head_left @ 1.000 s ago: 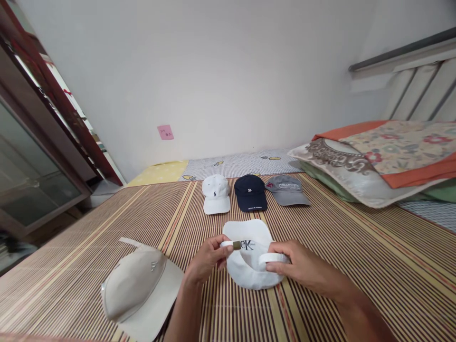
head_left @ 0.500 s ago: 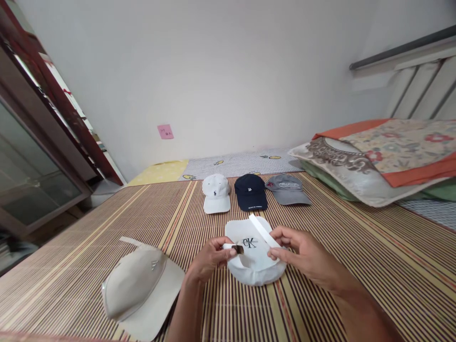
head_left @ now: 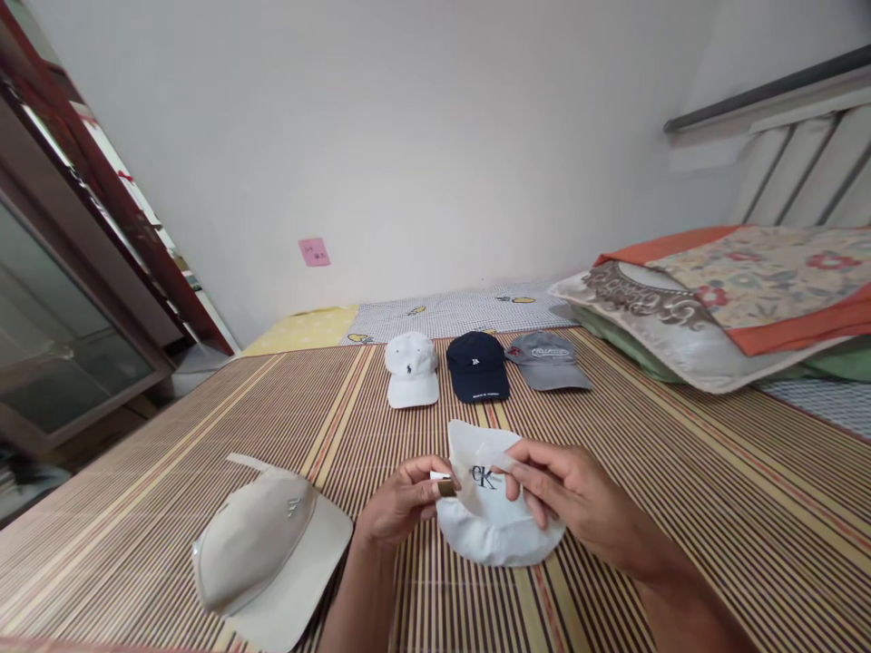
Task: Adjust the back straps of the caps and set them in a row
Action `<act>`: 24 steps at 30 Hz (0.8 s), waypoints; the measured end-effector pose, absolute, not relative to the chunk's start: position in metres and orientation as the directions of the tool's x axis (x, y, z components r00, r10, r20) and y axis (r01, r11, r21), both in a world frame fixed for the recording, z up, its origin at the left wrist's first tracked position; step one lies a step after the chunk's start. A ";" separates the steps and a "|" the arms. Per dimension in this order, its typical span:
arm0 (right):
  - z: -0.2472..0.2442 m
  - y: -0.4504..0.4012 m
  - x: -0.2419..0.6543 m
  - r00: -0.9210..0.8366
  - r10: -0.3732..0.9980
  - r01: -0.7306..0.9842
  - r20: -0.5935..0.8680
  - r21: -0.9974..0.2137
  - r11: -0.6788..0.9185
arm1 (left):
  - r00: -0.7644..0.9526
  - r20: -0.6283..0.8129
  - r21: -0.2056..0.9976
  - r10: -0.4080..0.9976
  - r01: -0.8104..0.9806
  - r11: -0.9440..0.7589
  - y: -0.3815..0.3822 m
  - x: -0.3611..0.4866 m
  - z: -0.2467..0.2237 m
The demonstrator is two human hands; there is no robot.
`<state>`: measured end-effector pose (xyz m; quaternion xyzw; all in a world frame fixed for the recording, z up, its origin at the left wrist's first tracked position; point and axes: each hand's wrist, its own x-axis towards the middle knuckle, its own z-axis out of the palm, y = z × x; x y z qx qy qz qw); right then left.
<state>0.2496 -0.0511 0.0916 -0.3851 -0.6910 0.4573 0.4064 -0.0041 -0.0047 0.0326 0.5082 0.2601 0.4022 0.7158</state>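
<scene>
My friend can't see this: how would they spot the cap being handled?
On the striped mat, find the left hand and right hand. Between them is a white cap. Unlike the farther white cap with its small emblem, this one bears large CK lettering.

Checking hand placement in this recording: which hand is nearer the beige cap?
Left. The left hand is right of the beige cap; the right hand is farther right, at the white CK cap.

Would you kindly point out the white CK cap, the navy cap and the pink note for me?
White CK cap (head_left: pixel 500 537), head view: the crown's near side.
Navy cap (head_left: pixel 477 369), head view: the front of the crown.
Pink note (head_left: pixel 314 252), head view: the middle of the sheet.
</scene>
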 end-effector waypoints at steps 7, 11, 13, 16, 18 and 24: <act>0.089 -0.050 0.235 -0.454 0.876 0.148 0.164 -0.955 0.256 | 0.563 0.066 0.924 0.824 -0.347 0.163 -0.005 -0.002 0.028; 0.088 -0.050 0.232 -0.482 0.869 0.187 0.113 -0.956 0.228 | 0.564 0.078 0.931 0.822 -0.337 0.143 -0.005 -0.002 0.027; 0.087 -0.050 0.232 -0.482 0.872 0.223 0.087 -0.950 0.218 | 0.561 0.064 0.930 0.825 -0.334 0.156 -0.005 0.000 0.028; 0.086 -0.050 0.231 -0.474 0.878 0.271 0.071 -0.937 0.222 | 0.562 0.046 0.922 0.826 -0.341 0.181 -0.005 0.001 0.028; 0.084 -0.050 0.231 -0.472 0.879 0.284 0.063 -0.933 0.219 | 0.564 0.050 0.918 0.824 -0.350 0.184 -0.005 0.001 0.028; 0.083 -0.050 0.229 -0.472 0.881 0.323 0.037 -0.922 0.212 | 0.559 0.042 0.923 0.828 -0.338 0.182 -0.005 0.002 0.027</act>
